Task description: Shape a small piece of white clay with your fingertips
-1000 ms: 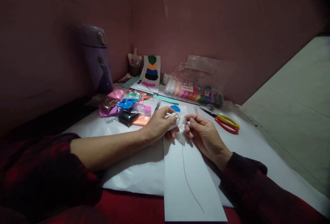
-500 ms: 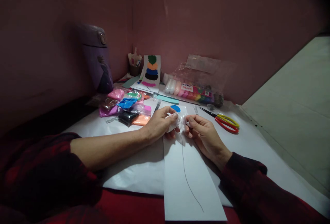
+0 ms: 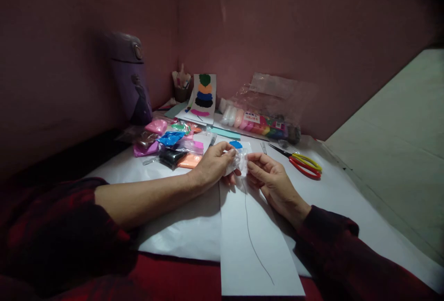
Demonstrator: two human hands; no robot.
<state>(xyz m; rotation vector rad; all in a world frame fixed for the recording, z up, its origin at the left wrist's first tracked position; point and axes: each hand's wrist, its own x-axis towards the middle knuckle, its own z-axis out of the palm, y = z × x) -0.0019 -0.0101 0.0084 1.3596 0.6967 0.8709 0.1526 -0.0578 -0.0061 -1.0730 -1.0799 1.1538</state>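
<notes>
Between both hands is a small clear plastic bag (image 3: pixel 242 161), crinkled, with something whitish in it that I cannot make out. My left hand (image 3: pixel 217 162) is closed on the bag's left side, thumb on top. At its right edge, my right hand (image 3: pixel 272 176) pinches the plastic with thumb and fingertips. Beneath the hands lies a white paper strip (image 3: pixel 256 245) with a thin curved pencil-like line running down it. A blue patch (image 3: pixel 236 144) shows on the strip's far end, just beyond the bag.
Bags of coloured clay (image 3: pixel 171 138) are heaped at left, beside a purple bottle (image 3: pixel 132 79). Scissors (image 3: pixel 305 164) with red and yellow handles lie at right. Behind are a large pack of coloured clay (image 3: pixel 258 120), a card with coloured patches (image 3: pixel 204 97) and a cup of tools (image 3: pixel 181 90).
My right hand has shifted slightly left along the bag's edge, and its fingers have changed their pinch. My left hand stays nearly in place.
</notes>
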